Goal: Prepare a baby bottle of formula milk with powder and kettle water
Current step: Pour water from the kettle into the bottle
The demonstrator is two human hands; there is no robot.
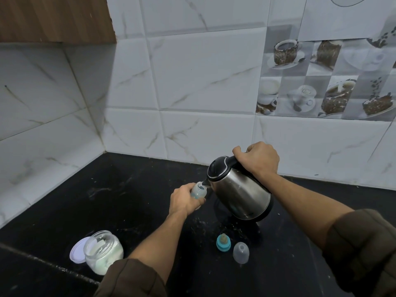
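My right hand (258, 158) grips the black handle of a steel kettle (240, 192), which is tilted to the left with its spout over the open mouth of a clear baby bottle (198, 190). My left hand (184, 201) holds that bottle around its body, above the black counter. An open glass jar (104, 251) of white powder stands at the lower left, a scoop inside it, with its white lid (77, 250) lying beside it. The teal teat ring (223, 242) and the clear cap (241, 252) lie on the counter below the kettle.
The black stone counter (128, 200) runs into a corner of white marble-look wall tiles. The kettle's black base (221, 207) sits under and behind the tilted kettle. A wooden cabinet (55, 18) hangs at the upper left. Both forearms wear rolled brown sleeves.
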